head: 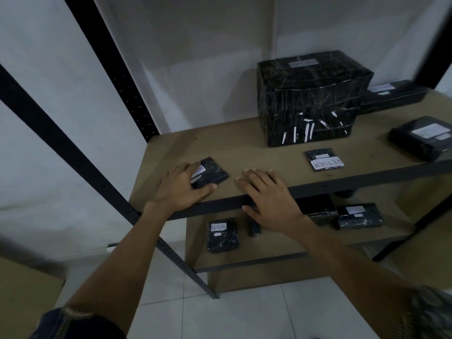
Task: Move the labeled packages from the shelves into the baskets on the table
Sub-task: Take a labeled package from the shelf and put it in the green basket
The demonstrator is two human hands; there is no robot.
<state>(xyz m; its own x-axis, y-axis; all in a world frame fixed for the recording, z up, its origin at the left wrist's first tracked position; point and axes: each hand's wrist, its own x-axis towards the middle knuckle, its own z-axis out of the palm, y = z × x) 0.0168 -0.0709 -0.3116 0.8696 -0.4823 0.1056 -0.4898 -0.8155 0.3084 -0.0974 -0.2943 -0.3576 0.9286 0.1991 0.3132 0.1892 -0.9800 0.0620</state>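
My left hand (pixel 182 189) lies on a small flat black package (pixel 212 173) with a white label at the front left of the brown shelf board (pixel 244 148); thumb and fingers close around its near corner. My right hand (pixel 266 194) rests flat and spread on the shelf's front edge, holding nothing. A small black package labeled RETURN (pixel 324 159) lies to the right of it. Behind stands a large black wrapped box (pixel 310 96) with a label on top. No baskets are in view.
Two more black labeled packages (pixel 422 138) (pixel 393 95) lie at the shelf's right. The lower shelf (pixel 269 243) holds a RETURN package (pixel 222 237) and other black parcels (pixel 358 216). Black metal uprights (pixel 115 67) frame the rack. White tiled floor lies below.
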